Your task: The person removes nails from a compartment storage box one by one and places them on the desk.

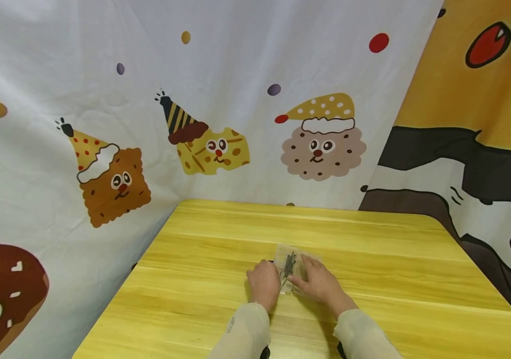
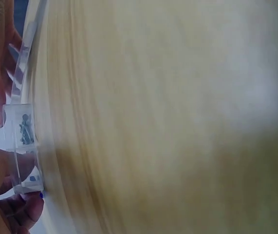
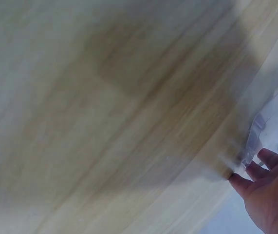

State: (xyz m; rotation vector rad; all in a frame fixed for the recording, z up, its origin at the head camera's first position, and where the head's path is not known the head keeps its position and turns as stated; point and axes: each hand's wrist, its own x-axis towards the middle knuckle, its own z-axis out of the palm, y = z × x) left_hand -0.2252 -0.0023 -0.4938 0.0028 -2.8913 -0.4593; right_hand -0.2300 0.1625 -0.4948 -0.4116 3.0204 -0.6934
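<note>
A clear plastic box (image 1: 285, 248) lies unfolded on the table, with thin dark metal pieces like screws or nails (image 1: 289, 264) in one compartment. My left hand (image 1: 265, 282) grips the box's left end, its thumb and fingers around the wall in the left wrist view. A small blue bit shows by those fingers. Over the clear lid (image 2: 24, 63) at the right rests my right hand (image 1: 320, 284), fingers spread and lightly bent. Its thumb reaches toward the metal pieces. In the right wrist view its fingertips touch the lid's edge and table; the palm hides part of the lid.
The yellow wood-grain table (image 1: 183, 294) extends around the box on every side. Behind it hangs a white cloth (image 1: 237, 60) printed with cartoon snacks, and at the right a second printed cloth (image 1: 506, 114) comes down beside the table edge.
</note>
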